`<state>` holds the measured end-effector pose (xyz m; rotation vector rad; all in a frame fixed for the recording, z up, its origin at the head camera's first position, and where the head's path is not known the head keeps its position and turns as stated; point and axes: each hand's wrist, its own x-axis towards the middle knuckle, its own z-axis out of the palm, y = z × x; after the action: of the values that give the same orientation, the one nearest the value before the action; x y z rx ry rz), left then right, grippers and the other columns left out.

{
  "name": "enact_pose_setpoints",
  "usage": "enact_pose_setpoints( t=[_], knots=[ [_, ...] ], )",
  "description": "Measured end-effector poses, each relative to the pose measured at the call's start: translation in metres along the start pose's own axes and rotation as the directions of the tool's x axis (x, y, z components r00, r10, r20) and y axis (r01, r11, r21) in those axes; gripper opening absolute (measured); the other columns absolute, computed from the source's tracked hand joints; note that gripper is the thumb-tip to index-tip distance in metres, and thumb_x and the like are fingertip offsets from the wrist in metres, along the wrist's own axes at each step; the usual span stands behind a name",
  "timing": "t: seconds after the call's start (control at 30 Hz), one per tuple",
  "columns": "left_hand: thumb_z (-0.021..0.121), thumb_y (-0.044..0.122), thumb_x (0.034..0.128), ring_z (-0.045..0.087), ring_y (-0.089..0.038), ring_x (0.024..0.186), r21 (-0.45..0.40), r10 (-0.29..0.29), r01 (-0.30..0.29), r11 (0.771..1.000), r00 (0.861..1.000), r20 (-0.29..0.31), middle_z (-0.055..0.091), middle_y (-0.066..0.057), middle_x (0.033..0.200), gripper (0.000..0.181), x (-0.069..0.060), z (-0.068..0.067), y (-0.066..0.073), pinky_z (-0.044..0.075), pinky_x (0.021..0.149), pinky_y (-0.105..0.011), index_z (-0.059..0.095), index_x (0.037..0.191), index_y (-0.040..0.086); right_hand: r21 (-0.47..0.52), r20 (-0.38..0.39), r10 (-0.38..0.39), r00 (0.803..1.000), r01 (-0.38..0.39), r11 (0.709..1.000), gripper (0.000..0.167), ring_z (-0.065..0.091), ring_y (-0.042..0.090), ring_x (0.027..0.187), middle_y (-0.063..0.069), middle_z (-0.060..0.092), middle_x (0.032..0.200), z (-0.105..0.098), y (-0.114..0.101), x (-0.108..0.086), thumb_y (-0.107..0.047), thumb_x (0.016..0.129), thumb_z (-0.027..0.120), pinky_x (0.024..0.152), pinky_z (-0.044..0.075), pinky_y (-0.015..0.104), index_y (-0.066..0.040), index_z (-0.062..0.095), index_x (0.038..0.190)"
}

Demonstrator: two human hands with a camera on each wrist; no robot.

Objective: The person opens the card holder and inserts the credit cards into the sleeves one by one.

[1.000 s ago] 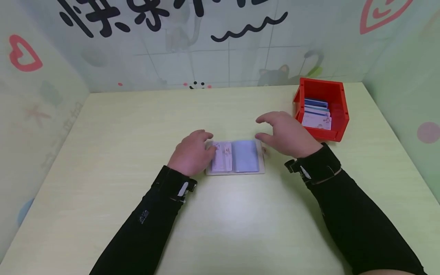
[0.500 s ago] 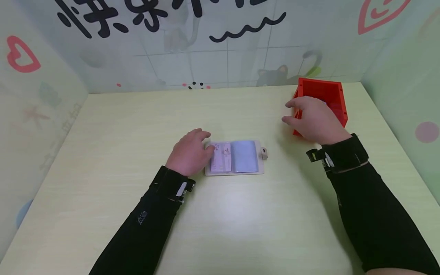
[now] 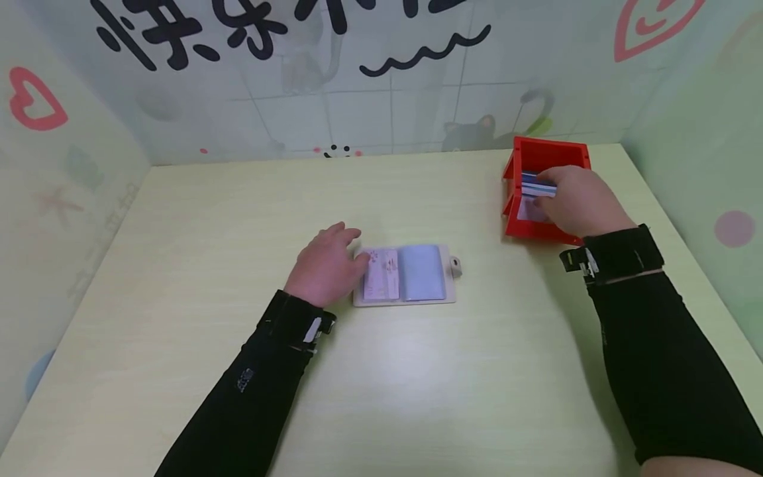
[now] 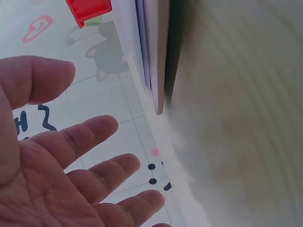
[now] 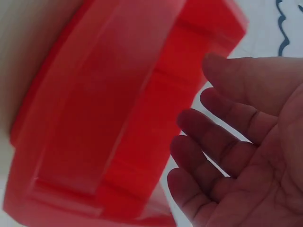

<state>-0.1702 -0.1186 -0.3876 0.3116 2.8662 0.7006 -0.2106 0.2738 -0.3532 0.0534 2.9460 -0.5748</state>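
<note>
An open card holder (image 3: 422,271) lies on the table, with a pink patterned card (image 3: 381,275) in its left side and a bluish sleeve on its right. Beside its left edge is my left hand (image 3: 326,265); in the left wrist view the fingers are spread and hold nothing, apart from the holder's edge (image 4: 161,56). My right hand (image 3: 583,199) is over the red bin (image 3: 539,229), fingertips near several cards (image 3: 529,207) standing inside. Loosely bent fingers (image 5: 213,142) with nothing between them show in the right wrist view; the cards are hidden there.
The bin stands at the back right of the pale wooden table (image 3: 393,384). A snap tab (image 3: 456,266) sticks out from the holder's right edge. Printed walls (image 3: 346,119) bound the table at the back and both sides.
My right hand has moved right from near the holder's right edge to over the red bin, its fingertips now among the cards' tops. My left hand has stayed nearly still.
</note>
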Motion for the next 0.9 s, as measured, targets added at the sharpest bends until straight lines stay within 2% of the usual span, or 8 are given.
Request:
enact_pose_setpoints(
  t=[0.23, 0.43, 0.53, 0.7, 0.9],
  knots=[
    [0.053, 0.033, 0.1064, 0.033, -0.047, 0.156, 0.005, 0.002, -0.002, 1.000, 1.000, 0.000, 0.039, -0.022, 0.166, 0.053, -0.001, -0.002, 0.000, 0.027, 0.128, -0.059, 0.054, 0.152, 0.006, -0.090, 0.031, 0.003, 1.000, 0.000, 0.996, 0.065, 0.046, 0.052, 0.125, 0.031, 0.061, 0.137, 0.007, 0.005, 0.011, -0.009, 0.091, 0.077, 0.104, 0.050, 0.070, 0.005, 0.053, 0.149],
    [0.053, 0.034, 0.1065, 0.032, -0.050, 0.155, 0.011, 0.008, -0.008, 1.000, 1.000, -0.008, 0.039, -0.023, 0.166, 0.053, -0.001, -0.001, -0.001, 0.027, 0.127, -0.061, 0.054, 0.152, 0.006, -0.146, 0.075, 0.018, 0.997, -0.006, 0.989, 0.069, 0.050, 0.049, 0.117, 0.029, 0.064, 0.132, 0.008, 0.005, 0.019, -0.005, 0.083, 0.082, 0.106, 0.049, 0.068, 0.003, 0.056, 0.146],
    [0.052, 0.032, 0.1077, 0.032, -0.048, 0.156, 0.017, 0.013, -0.013, 1.000, 1.000, -0.011, 0.039, -0.023, 0.166, 0.051, -0.001, -0.001, -0.001, 0.027, 0.128, -0.060, 0.054, 0.152, 0.006, -0.173, 0.091, 0.023, 0.996, -0.007, 0.985, 0.068, 0.053, 0.048, 0.113, 0.028, 0.066, 0.128, 0.009, 0.004, 0.023, -0.006, 0.082, 0.083, 0.105, 0.050, 0.067, 0.003, 0.058, 0.144],
    [0.048, 0.024, 0.1097, 0.033, -0.041, 0.157, 0.032, 0.020, -0.020, 0.999, 1.000, -0.018, 0.041, -0.021, 0.165, 0.046, 0.000, -0.001, -0.002, 0.026, 0.129, -0.057, 0.055, 0.152, 0.006, -0.193, 0.089, 0.035, 0.995, -0.017, 0.981, 0.061, 0.056, 0.046, 0.108, 0.027, 0.070, 0.119, 0.014, 0.002, 0.027, -0.006, 0.082, 0.081, 0.105, 0.050, 0.067, 0.004, 0.061, 0.139],
    [0.048, 0.021, 0.1099, 0.035, -0.043, 0.156, 0.037, 0.020, -0.019, 0.999, 1.000, -0.024, 0.042, -0.020, 0.165, 0.044, -0.001, -0.001, -0.002, 0.028, 0.128, -0.058, 0.056, 0.151, 0.006, -0.211, 0.087, 0.045, 0.995, -0.026, 0.977, 0.059, 0.056, 0.045, 0.105, 0.026, 0.070, 0.115, 0.018, 0.000, 0.028, -0.003, 0.082, 0.080, 0.105, 0.050, 0.067, 0.002, 0.061, 0.137]
  ],
)
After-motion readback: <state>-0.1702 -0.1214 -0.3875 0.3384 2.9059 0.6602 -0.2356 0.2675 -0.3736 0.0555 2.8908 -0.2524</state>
